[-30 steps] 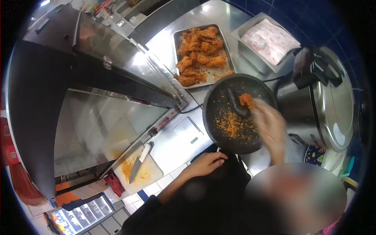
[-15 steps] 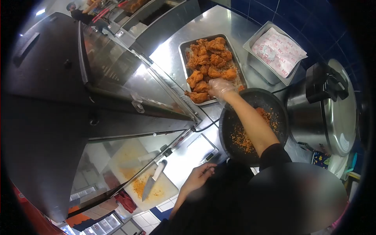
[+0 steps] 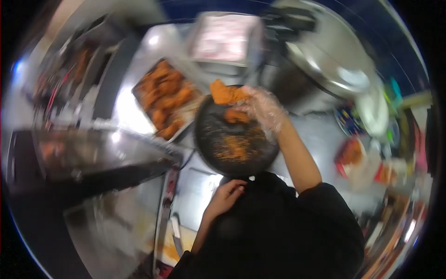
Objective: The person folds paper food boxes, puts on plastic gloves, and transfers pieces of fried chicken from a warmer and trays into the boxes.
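My right hand (image 3: pixel 265 111), in a clear plastic glove, is closed on a piece of fried chicken (image 3: pixel 224 93) above the far side of a dark round bowl (image 3: pixel 203 144). Orange-brown crumbs (image 3: pixel 234 148) are scattered over the bowl's bottom, and another fried piece (image 3: pixel 236 116) shows just below the gloved fingers. A metal tray (image 3: pixel 179 134) heaped with fried chicken (image 3: pixel 162 93) is left of the bowl. Bare and loosely curled, my left hand (image 3: pixel 226 197) is by the bowl's near edge, with nothing visible in it.
A metal container with printed paper (image 3: pixel 225 35) stands behind the bowl. The large lidded cooker (image 3: pixel 320 51) is at back right. A glass-fronted cabinet (image 3: pixel 107 149) fills the left. Near it, a knife (image 3: pixel 176 235) lies on a cutting board (image 3: pixel 188 237). Packets (image 3: pixel 353 153) are on the right.
My right hand has moved from the tray to over the bowl, bringing a fried chicken piece. My left hand stays low near the bowl. The whole view has turned and is blurred.
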The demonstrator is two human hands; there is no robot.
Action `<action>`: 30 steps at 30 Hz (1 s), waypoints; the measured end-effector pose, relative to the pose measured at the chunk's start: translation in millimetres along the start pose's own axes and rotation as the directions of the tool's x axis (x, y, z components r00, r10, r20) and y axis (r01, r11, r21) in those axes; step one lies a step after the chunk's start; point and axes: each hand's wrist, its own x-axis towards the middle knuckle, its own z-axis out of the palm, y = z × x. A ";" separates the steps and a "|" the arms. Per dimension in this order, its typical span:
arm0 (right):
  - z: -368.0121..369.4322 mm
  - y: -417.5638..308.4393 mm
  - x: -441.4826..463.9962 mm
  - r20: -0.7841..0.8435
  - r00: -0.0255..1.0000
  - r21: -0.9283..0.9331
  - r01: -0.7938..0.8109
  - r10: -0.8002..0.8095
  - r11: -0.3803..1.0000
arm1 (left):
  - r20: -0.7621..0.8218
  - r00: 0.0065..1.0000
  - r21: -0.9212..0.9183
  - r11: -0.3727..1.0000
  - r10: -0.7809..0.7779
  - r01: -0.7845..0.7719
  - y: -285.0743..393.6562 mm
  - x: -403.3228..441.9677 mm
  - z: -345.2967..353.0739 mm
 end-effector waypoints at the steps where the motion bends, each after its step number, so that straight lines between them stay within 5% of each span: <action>1: -17.6 -8.9 -33.6 -0.131 0.991 -0.007 0.039 -0.040 0.999 | 0.041 0.999 0.025 0.999 0.022 -0.023 5.9 10.0 5.3; 2: -53.7 4.5 -55.7 -0.137 0.950 0.001 0.282 -0.279 0.959 | 0.061 0.993 0.073 0.992 0.098 -0.102 7.6 18.4 12.2; 3: -90.6 8.8 -88.1 -0.253 0.911 -0.017 0.333 -0.327 0.943 | 0.105 0.992 0.121 0.989 0.074 -0.087 13.2 25.5 18.0; 5: -144.9 13.5 -158.2 -0.529 0.733 -0.540 0.099 -0.428 0.836 | 0.170 0.976 0.182 0.969 0.139 -0.169 23.7 41.1 33.5; 6: -142.3 6.8 -203.7 -0.650 0.587 -0.531 0.104 -0.483 0.841 | 0.211 0.972 0.165 0.977 0.099 -0.135 25.7 47.3 40.9; 8: -192.5 6.5 -270.4 -0.516 0.485 -0.835 -0.101 -0.706 0.541 | 0.252 0.966 0.155 0.983 0.055 -0.097 32.7 59.2 58.4; 9: -229.5 23.6 -283.8 -0.606 0.341 -0.737 0.097 -0.718 0.669 | 0.291 0.954 0.185 0.975 0.067 -0.125 37.6 63.0 64.9; 10: -228.4 5.0 -310.1 -0.585 0.291 -0.809 -0.267 -0.757 0.523 | 0.320 0.944 0.217 0.965 0.074 -0.150 43.4 65.4 69.7; 12: -256.0 -11.4 -340.8 -0.698 0.152 -0.566 -0.716 -0.699 0.410 | 0.356 0.932 0.265 0.950 0.060 -0.163 54.4 70.4 84.0; 16: -299.1 -45.4 -350.9 -0.845 0.198 -0.347 -0.910 -0.496 0.228 | 0.406 0.911 0.285 0.939 0.065 -0.194 70.1 76.9 104.3; 19: -317.8 -49.4 -356.4 -0.836 0.347 -0.403 -0.914 -0.424 0.045 | 0.401 0.914 0.292 0.938 0.059 -0.188 81.6 77.0 111.1; 20: -319.3 -50.9 -354.3 -0.809 0.424 -0.462 -0.887 -0.408 -0.006 | 0.303 0.951 0.290 0.944 0.066 -0.157 83.3 75.9 110.4; 24: -302.0 -75.4 -365.4 -0.659 0.668 -0.697 -0.715 -0.346 -0.051 | 0.320 0.925 0.296 0.906 0.205 -0.303 58.9 73.7 98.3; 25: -332.1 -64.6 -376.2 -0.380 0.805 -0.840 -0.507 -0.455 -0.196 | 0.278 0.935 0.278 0.913 0.220 -0.298 54.9 69.3 96.1; 27: -278.6 -80.5 -340.1 -0.307 0.891 -0.952 -0.285 -0.335 0.116 | 0.196 0.957 0.225 0.940 0.214 -0.257 49.3 64.5 89.8; 28: -226.7 -76.7 -312.1 -0.291 0.903 -0.908 -0.156 -0.317 0.388 | 0.141 0.966 0.215 0.946 0.217 -0.243 41.6 60.9 84.4; 30: -137.1 -60.9 -248.1 -0.234 0.911 -0.831 -0.006 -0.340 0.556 | 0.078 0.972 0.126 0.965 0.220 -0.229 23.0 58.4 76.3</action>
